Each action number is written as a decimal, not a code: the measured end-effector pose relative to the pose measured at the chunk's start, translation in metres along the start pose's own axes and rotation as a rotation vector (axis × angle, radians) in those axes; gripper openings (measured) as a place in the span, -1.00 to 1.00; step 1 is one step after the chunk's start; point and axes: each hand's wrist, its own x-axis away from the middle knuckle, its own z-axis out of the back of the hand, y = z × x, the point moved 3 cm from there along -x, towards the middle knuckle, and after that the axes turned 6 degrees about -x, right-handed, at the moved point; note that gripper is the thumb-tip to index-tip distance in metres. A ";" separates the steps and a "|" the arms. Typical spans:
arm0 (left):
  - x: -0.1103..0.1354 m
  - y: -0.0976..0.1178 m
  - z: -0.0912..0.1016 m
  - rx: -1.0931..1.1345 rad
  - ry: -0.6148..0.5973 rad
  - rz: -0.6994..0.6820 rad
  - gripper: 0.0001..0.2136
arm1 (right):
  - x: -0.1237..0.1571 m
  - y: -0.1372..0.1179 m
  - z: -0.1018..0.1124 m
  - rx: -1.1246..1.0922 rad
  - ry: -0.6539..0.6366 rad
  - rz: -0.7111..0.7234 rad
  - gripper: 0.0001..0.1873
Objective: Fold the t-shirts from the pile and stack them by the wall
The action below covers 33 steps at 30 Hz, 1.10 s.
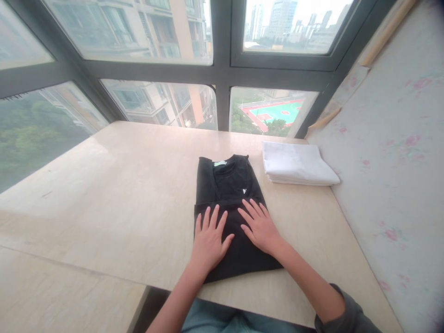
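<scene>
A black T-shirt [239, 252] lies on the pale stone sill, its sides folded in and its lower part turned up over the middle. The round neckline, a pale label inside it and a small white mark on the chest show at the far end. On the left part of the turned-up layer, my left hand [210, 238] rests flat with fingers spread. My right hand [258, 226] lies open on the right part, its fingertips close to the fold's upper edge. Neither hand grips the cloth.
A stack of folded white cloth [294, 164] sits behind the shirt to the right, near the flower-patterned wall [391, 185]. Grey-framed windows [222, 74] border the stone sill [121, 199] at the back and left. The sill's front edge is close to my lap.
</scene>
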 end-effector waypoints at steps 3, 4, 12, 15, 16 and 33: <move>0.015 0.005 0.005 -0.007 0.004 -0.020 -0.38 | 0.016 -0.010 0.002 -0.002 0.010 0.005 -0.44; 0.023 0.008 0.007 -0.009 0.007 -0.028 -0.37 | 0.024 -0.014 0.003 -0.004 0.013 0.009 -0.43; 0.082 0.027 0.019 -0.054 0.002 -0.096 -0.34 | 0.085 -0.049 0.005 -0.014 0.029 0.008 -0.37; 0.087 0.027 0.028 -0.064 0.042 -0.099 -0.39 | 0.092 -0.053 0.011 -0.040 0.056 -0.004 -0.38; 0.090 0.028 0.033 -0.053 0.073 -0.104 -0.43 | 0.095 -0.055 0.014 -0.049 0.066 0.002 -0.38; 0.153 0.057 0.048 0.251 0.316 -0.183 -0.82 | 0.140 -0.052 0.040 -0.350 0.057 0.020 -0.57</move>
